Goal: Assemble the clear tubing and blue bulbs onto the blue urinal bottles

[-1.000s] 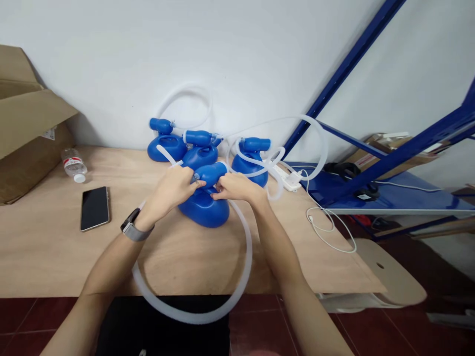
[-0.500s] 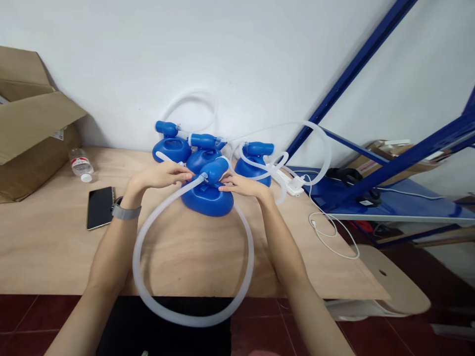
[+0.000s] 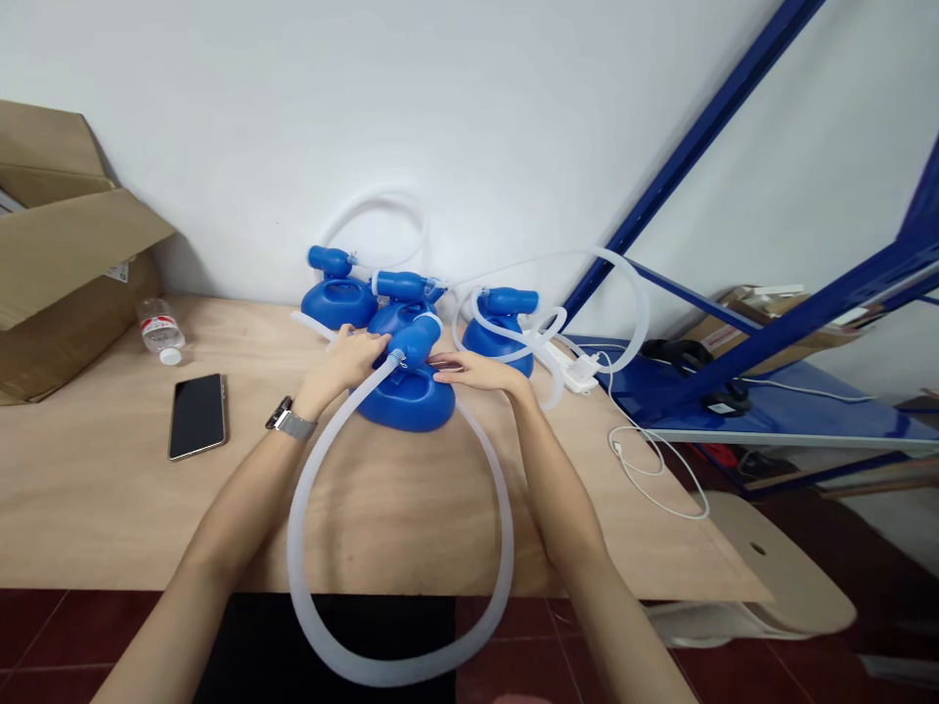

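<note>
A blue plastic container [image 3: 407, 401] with a slanted neck stands on the wooden table [image 3: 110, 508]. A long translucent white hose [image 3: 506, 528] runs from its neck in a wide loop over the table's front edge. My left hand [image 3: 348, 360], with a watch [image 3: 291, 422] on its wrist, curls its fingers over the neck where the hose end joins. My right hand [image 3: 475, 372] lies against the container's right side with fingers stretched out flat.
Three more blue containers [image 3: 334, 293] with hoses stand behind, near the wall. A phone [image 3: 197, 416], a water bottle [image 3: 159, 328] and a cardboard box [image 3: 59, 264] are left. A power strip [image 3: 579, 367], white cable [image 3: 652, 460] and blue rack [image 3: 734, 362] are right.
The hose end now sits at the container's neck. My left hand moved back onto the joint, my right hand flattened against the side, and the hose loop swung toward me.
</note>
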{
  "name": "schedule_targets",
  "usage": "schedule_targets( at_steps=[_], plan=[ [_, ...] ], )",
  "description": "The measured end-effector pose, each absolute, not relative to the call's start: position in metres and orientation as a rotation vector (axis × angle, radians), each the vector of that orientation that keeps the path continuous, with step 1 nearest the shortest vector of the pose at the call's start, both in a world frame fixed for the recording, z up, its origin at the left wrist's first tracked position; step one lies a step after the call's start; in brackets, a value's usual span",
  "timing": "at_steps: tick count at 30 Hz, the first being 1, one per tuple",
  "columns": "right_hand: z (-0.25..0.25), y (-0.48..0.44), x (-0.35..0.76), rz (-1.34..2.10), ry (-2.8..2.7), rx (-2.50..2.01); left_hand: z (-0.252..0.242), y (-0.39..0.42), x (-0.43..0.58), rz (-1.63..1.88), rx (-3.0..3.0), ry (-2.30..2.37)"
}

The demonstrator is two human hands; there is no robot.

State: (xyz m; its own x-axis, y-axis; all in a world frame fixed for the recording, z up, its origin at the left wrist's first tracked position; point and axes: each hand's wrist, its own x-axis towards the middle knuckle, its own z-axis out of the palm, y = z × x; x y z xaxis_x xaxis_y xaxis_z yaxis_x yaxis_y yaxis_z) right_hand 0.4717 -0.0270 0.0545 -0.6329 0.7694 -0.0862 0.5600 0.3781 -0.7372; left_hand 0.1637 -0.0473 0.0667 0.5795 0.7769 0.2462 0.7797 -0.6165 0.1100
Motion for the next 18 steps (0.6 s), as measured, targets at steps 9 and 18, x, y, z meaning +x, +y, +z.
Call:
schedule_targets(
  at_steps=[9, 18],
  plan=[
    [0.067, -0.029, 0.534, 0.651, -2.404, -1.524, 0.09, -0.016, 0.089, -0.275, -2.55, -1.871],
    [0.06, -0.031, 0.607, -0.029, -1.921, -1.944, 0.085, -0.052, 0.025, -1.03, -2.104, -2.154]
  ],
)
